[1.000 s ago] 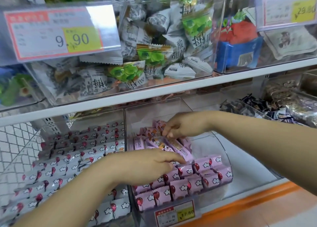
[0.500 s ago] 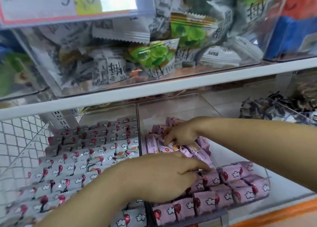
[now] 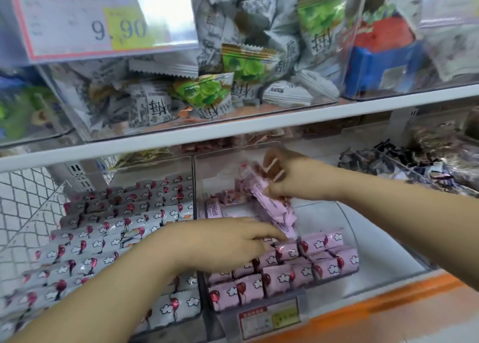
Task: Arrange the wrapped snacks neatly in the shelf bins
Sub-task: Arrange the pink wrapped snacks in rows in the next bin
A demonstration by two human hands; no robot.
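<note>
Your right hand (image 3: 290, 179) pinches a loose pink snack (image 3: 261, 200) above the middle bin (image 3: 363, 228). Your left hand (image 3: 223, 241) lies flat on the front rows (image 3: 285, 267). A loose pinch could drop it and scatter them.

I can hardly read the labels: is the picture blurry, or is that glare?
Both, in the head view: glare whitens the upper price tag beside its readable 9.90, motion blur smears the right hand and the pink snacks it lifts, and the small lower tag is too soft to read.
</note>
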